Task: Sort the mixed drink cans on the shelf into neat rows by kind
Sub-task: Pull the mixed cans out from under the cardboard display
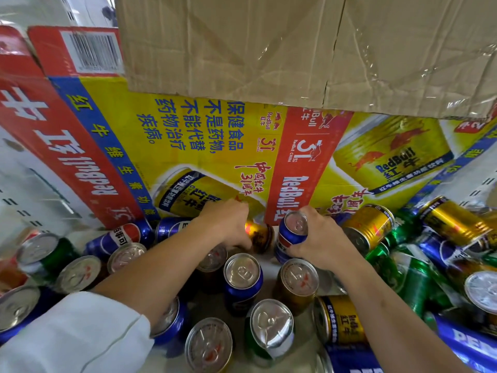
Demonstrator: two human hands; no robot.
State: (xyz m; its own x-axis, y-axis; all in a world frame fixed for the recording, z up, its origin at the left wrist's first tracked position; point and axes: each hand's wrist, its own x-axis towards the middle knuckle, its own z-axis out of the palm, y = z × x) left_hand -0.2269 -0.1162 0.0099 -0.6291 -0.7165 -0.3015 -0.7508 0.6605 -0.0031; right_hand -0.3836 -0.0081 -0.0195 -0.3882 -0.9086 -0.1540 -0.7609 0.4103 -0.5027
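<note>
Our left hand (pixel 228 224) curls round a gold can (pixel 258 236) that lies on its side at the back of the shelf (pixel 267 262). Our right hand (pixel 320 238) grips a blue Pepsi can (pixel 291 235) just beside it, top up and a bit tilted. Both cans are close to a big yellow and red carton (pixel 215 146). It says "RedBull" and "红牛" and shows pictures of gold cans. A brown cardboard box (pixel 295 49) with shiny tape sits on top of it.

Between our arms a blue can (pixel 242 278) and a gold-brown can (pixel 297 284) stand up. By our right arm a gold can on its side (pixel 338 321) says "红牛". On the right, gold, blue and green cans (pixel 408 275) lie in a messy heap. One blue can at the corner (pixel 468 343) shows the letters "PE". On the left another Pepsi can (pixel 121 238) lies flat. A white sleeve (pixel 75 332) covers our left arm.
</note>
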